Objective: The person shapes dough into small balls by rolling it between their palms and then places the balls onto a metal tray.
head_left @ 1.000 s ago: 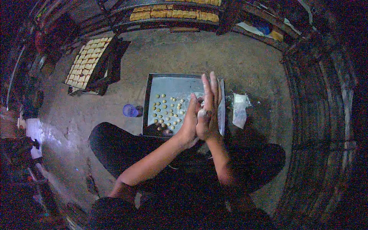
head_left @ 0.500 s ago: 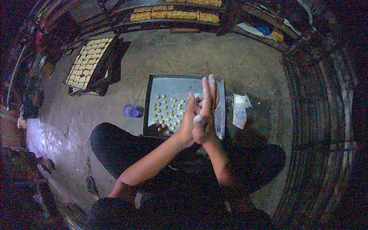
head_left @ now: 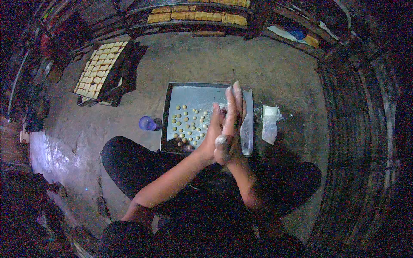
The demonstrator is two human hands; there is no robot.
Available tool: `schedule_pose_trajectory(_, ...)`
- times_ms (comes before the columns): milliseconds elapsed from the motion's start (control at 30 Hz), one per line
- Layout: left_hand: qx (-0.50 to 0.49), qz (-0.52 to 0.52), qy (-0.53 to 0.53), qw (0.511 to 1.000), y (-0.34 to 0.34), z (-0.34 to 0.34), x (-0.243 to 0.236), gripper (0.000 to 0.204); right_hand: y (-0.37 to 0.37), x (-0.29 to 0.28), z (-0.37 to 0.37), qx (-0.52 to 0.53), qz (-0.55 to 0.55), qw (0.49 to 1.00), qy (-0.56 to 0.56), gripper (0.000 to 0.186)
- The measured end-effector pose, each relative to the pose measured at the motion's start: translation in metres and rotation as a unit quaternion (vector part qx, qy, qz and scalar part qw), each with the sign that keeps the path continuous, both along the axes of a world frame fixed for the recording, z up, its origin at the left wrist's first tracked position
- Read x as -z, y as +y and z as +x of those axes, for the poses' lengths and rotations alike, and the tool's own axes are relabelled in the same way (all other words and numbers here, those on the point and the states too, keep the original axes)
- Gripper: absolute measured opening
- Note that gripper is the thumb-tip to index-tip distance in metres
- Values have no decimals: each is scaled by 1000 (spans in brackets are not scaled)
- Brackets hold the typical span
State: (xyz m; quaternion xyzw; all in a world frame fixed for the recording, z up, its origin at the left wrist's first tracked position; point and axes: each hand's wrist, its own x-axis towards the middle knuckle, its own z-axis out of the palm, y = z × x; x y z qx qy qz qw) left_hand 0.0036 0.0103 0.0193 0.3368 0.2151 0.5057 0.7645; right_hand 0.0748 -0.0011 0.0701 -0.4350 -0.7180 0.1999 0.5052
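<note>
Reference: clock positions are being read from the centre of the tray (head_left: 195,94), with twelve o'clock pointing to the top of the view. The small, round, pale yellow balls (head_left: 193,127) are lying spaced apart on the tray floor, between seven and ten o'clock. The left hand (head_left: 211,139) and the right hand (head_left: 232,122) are standing palm to palm above the right half of the tray, the wrists lying at five o'clock and the right fingertips pointing to one o'clock. Both hands are showing straight, unfolded fingers, with white powder coating those of the right hand. The facing palms are hiding whatever may lie between them; whether either hand is holding anything cannot be told. A blue-violet cup (head_left: 147,123) is sitting on the floor (head_left: 206,60) just outside nine o'clock. A white packet (head_left: 269,124) is lying at three o'clock, with powder spilling beside it. Farther out, a second tray is carrying rows of pale rolls (head_left: 100,69) at ten o'clock, and browned loaves (head_left: 198,16) are resting on a rack at twelve o'clock
</note>
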Motion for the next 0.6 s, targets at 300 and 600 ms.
schedule_pose_trajectory(300,-69,-126,-47,989,8,-7,-18,77,-6,22,-6,39,3,999,-16,96)
schedule_pose_trajectory(600,-10,-120,-2,993,-7,3,-26,82,14,5,13,85,-16,996,-11,98)
